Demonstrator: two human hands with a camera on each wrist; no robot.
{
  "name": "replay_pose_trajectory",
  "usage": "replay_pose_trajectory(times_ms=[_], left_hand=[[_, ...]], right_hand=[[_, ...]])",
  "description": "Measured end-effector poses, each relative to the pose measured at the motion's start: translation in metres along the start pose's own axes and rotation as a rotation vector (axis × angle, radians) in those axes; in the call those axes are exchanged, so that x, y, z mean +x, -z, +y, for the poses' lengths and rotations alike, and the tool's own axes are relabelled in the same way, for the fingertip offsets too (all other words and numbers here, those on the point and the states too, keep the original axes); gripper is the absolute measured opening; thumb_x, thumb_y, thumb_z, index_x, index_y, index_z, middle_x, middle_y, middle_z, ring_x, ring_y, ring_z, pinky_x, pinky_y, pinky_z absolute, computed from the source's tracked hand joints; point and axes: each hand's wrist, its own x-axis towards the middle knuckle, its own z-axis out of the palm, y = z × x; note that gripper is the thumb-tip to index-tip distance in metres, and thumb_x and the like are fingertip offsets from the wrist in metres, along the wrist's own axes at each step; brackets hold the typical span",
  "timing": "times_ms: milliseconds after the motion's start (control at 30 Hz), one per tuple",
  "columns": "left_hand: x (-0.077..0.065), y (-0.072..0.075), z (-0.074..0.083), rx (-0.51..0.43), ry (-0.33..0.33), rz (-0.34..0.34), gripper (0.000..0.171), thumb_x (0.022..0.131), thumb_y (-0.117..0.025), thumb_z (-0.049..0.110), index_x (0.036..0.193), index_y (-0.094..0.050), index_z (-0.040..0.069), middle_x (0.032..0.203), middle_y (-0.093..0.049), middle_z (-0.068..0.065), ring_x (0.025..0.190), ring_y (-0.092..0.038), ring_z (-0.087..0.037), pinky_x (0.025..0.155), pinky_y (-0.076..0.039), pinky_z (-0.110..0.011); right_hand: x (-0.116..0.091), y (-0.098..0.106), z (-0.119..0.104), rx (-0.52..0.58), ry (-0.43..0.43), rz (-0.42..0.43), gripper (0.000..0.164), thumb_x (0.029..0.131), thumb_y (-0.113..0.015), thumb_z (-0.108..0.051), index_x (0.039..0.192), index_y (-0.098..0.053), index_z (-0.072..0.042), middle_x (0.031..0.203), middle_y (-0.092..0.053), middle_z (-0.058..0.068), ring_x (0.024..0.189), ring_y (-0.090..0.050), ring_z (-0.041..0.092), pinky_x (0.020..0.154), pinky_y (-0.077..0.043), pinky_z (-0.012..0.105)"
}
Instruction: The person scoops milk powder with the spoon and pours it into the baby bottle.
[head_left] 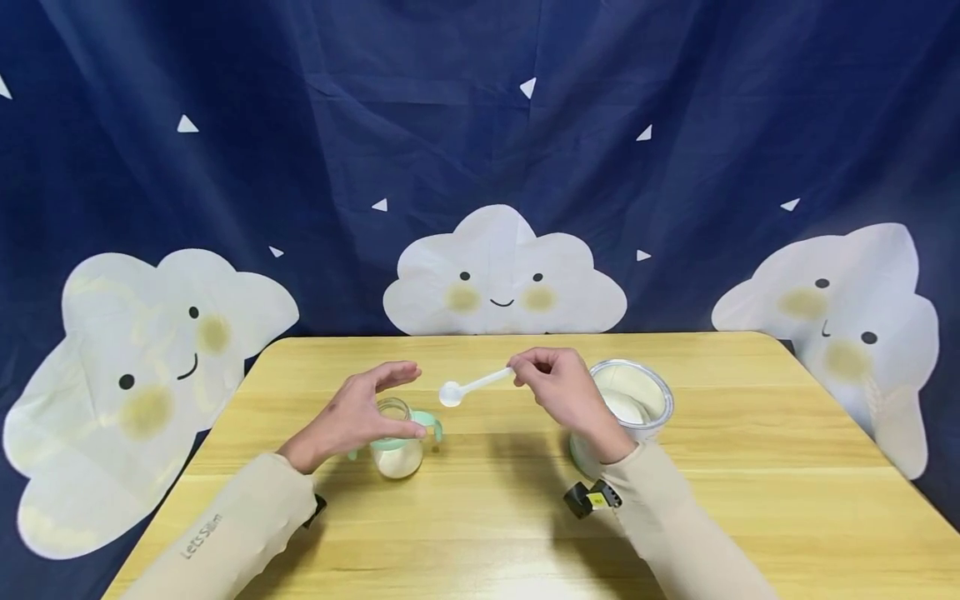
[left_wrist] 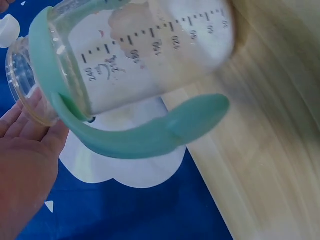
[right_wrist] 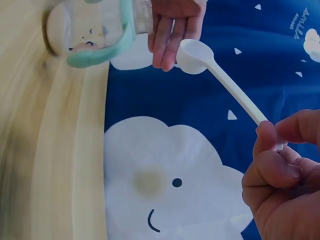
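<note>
A clear baby bottle [head_left: 398, 460] with a mint-green collar and handles [left_wrist: 135, 142] stands uncapped on the table, white powder in its lower part. Around its neck, my left hand [head_left: 352, 414] is spread, thumb in front and the other fingers extended behind. In the right wrist view those fingers look straight. My right hand [head_left: 562, 390] pinches the handle end of a white measuring scoop [head_left: 451, 394] between thumb and fingers. The scoop's bowl hangs in the air to the right of the bottle's mouth. In the right wrist view, the bowl [right_wrist: 194, 56] overlaps the left fingertips.
Behind my right wrist stands an open powder tin [head_left: 669, 402] with a silver rim and pale powder inside, partly hidden by the arm. All stand on a light wooden table [head_left: 480, 517]. A dark blue curtain [head_left: 450, 100] with smiling clouds hangs beyond its far edge.
</note>
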Motion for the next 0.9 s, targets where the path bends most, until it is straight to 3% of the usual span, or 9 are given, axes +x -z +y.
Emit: replay_pose_trajectory(times_ms=[333,467,567,633,800,900], left_hand=[[0.006,-0.009,0.007,-0.004,-0.020,-0.012,0.085,0.070,-0.093,0.029,0.140,-0.053,0.002,0.138,-0.060,-0.012,0.131,-0.052,-0.028,0.109,-0.039,-0.052],[0.010,-0.012,0.009,0.009,-0.016,-0.017,0.086,0.070,-0.093,0.031,0.141,-0.053,0.003,0.139,-0.059,-0.011,0.132,-0.052,-0.027,0.098,-0.049,-0.042],[0.012,-0.014,0.012,0.009,-0.016,-0.022,0.087,0.070,-0.093,0.032,0.141,-0.053,0.004,0.139,-0.059,-0.011,0.130,-0.053,-0.027,0.083,-0.055,-0.033],[0.013,-0.015,0.014,0.008,-0.021,-0.023,0.087,0.070,-0.093,0.032,0.141,-0.052,0.003,0.139,-0.059,-0.010,0.130,-0.053,-0.028,0.082,-0.055,-0.033],[0.017,-0.019,0.018,0.017,-0.037,-0.026,0.088,0.070,-0.093,0.033,0.141,-0.052,0.003,0.138,-0.060,-0.010,0.130,-0.053,-0.028,0.103,-0.046,-0.049],[0.020,-0.022,0.020,0.014,-0.044,-0.033,0.087,0.070,-0.093,0.034,0.141,-0.052,0.002,0.138,-0.060,-0.011,0.130,-0.053,-0.028,0.107,-0.042,-0.052]], right_hand=[[-0.007,0.020,0.001,-0.024,-0.034,0.014,0.021,0.097,-0.058,-0.013,0.093,-0.076,-0.003,0.079,-0.067,0.003,0.055,-0.048,0.013,0.048,-0.041,0.022],[-0.009,0.028,0.003,-0.025,-0.044,0.028,0.022,0.096,-0.056,-0.010,0.095,-0.076,-0.001,0.081,-0.068,0.005,0.049,-0.041,0.008,0.045,-0.035,0.021],[-0.011,0.035,0.002,-0.028,-0.052,0.035,0.022,0.096,-0.055,-0.010,0.097,-0.075,-0.001,0.084,-0.069,0.006,0.046,-0.038,0.007,0.043,-0.032,0.021],[-0.012,0.040,0.002,-0.036,-0.057,0.040,0.023,0.097,-0.055,-0.010,0.098,-0.075,-0.001,0.088,-0.070,0.007,0.045,-0.037,0.007,0.042,-0.030,0.022],[-0.014,0.051,0.003,-0.099,-0.044,0.058,0.024,0.098,-0.055,-0.012,0.096,-0.076,-0.003,0.096,-0.072,0.008,0.047,-0.037,0.009,0.045,-0.031,0.023],[-0.016,0.057,0.004,-0.145,-0.027,0.072,0.024,0.099,-0.056,-0.016,0.095,-0.076,-0.004,0.094,-0.073,0.007,0.051,-0.039,0.011,0.048,-0.032,0.025]])
